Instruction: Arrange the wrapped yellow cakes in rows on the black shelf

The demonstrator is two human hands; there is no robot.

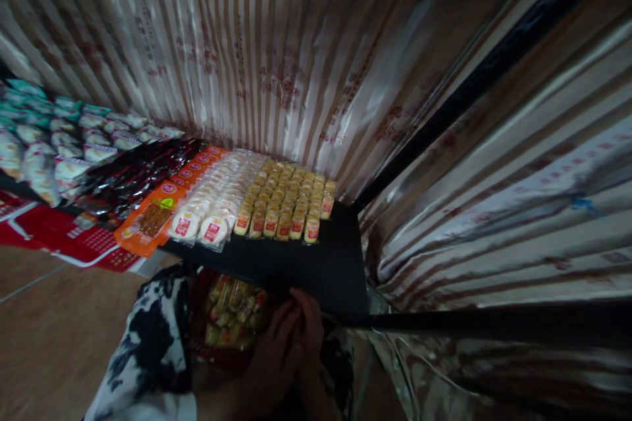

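At the bottom of the view, a hand [289, 342] is seen at the near edge of the black shelf [316, 270], its fingers [306, 316] curled close together against a clear bag of small wrapped snacks [232, 312]. Which hand it is cannot be told, nor whether the bag is actually gripped or only touched; the picture is dark and blurred there. The bag is held below the shelf's near edge, beside a black-and-white patterned sleeve [148, 348].

On the shelf, rows of yellow packets [286, 200] are laid toward the far right corner, with round white packets [217, 200] just to their left, then orange packets [158, 210], dark packets [133, 181] and pale green-trimmed bags [54, 145] further left. The shelf is backed and flanked by striped satin cloth [276, 46].
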